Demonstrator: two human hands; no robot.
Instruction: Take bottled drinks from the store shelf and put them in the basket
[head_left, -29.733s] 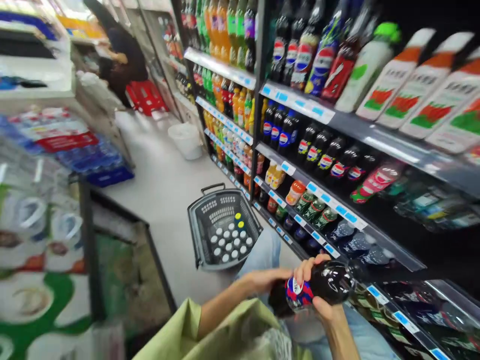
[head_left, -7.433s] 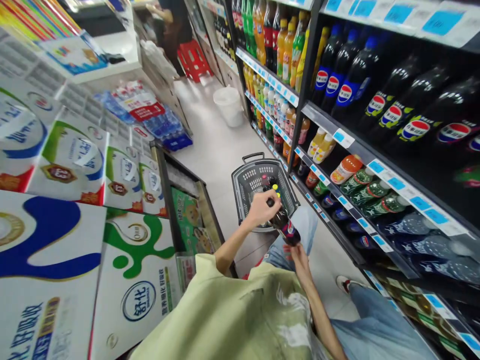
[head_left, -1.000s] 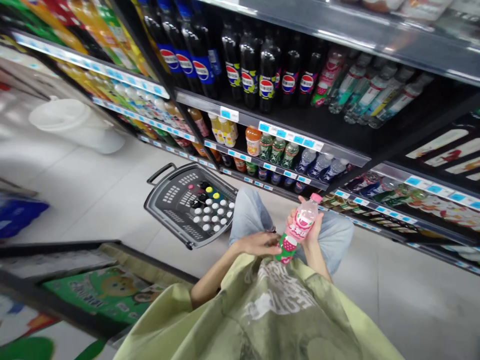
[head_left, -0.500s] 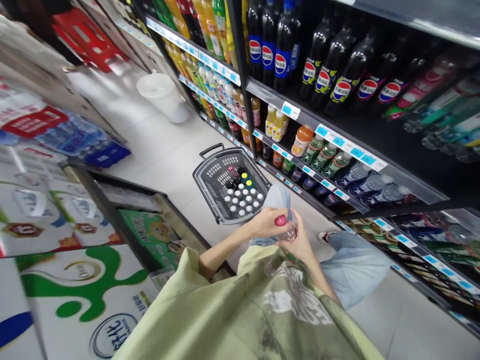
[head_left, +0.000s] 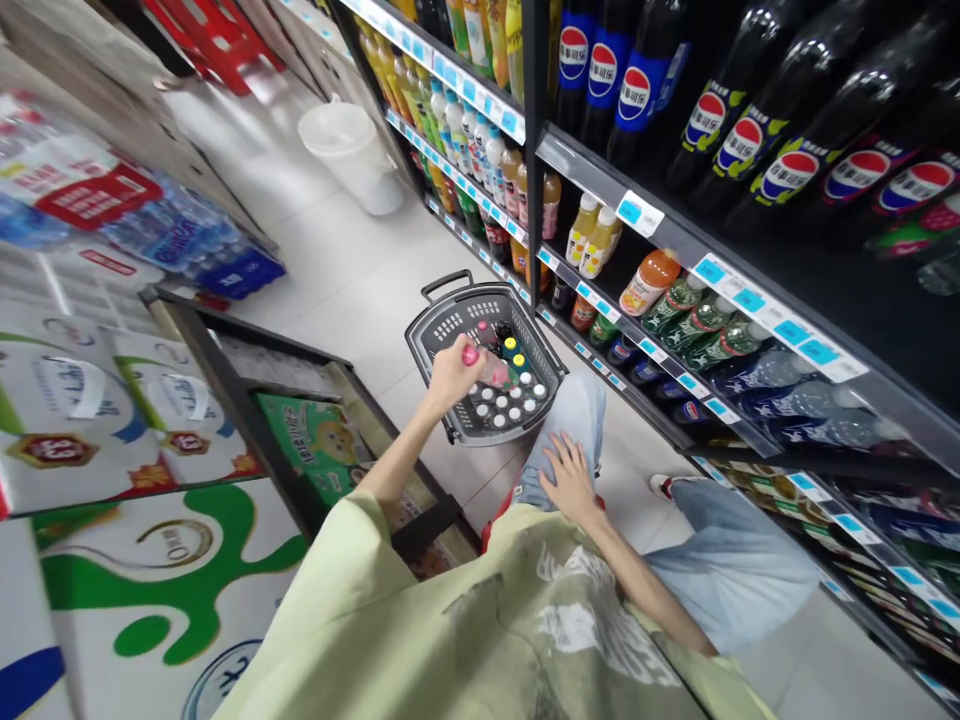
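My left hand (head_left: 452, 374) grips a clear plastic bottle (head_left: 496, 373) by its neck, just below the pink cap. The bottle is tilted over a dark grey shopping basket (head_left: 424, 316) on the floor. Inside the basket stand several bottles with white caps (head_left: 514, 400), a few with yellow caps (head_left: 514, 350), and some dark-capped ones at the far side. My right hand (head_left: 570, 482) rests on my jeans (head_left: 576, 410) near the knee, fingers spread, holding nothing.
Drink shelves (head_left: 570, 155) run along the right, with large cola bottles (head_left: 636, 95) on the upper level. A white bucket (head_left: 349, 150) stands on the floor beyond the basket. Cartons (head_left: 172, 570) and shrink-wrapped water bottles (head_left: 187, 235) line the left side.
My left hand has carried the bottle away from my lap to above the basket. My right hand has let go of the bottle and lies on my knee.
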